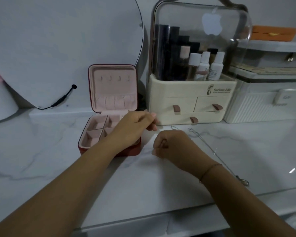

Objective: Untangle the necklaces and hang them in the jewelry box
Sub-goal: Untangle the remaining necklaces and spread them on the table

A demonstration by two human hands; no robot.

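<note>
Beside the right hand point(171, 144) lies a necklace point(210, 150)

An open red jewelry box point(112, 88) with pink lining stands on the marbled desk point(41, 151), its four lid hooks bare. The left hand point(135, 129) hovers over the box's right compartments and the right hand point(174, 146) is just beside it. Both have curled fingers, and any chain between them is too fine to see. A thin necklace point(210, 149) lies stretched to the right, before a cream cosmetic organizer point(191, 100).
</note>
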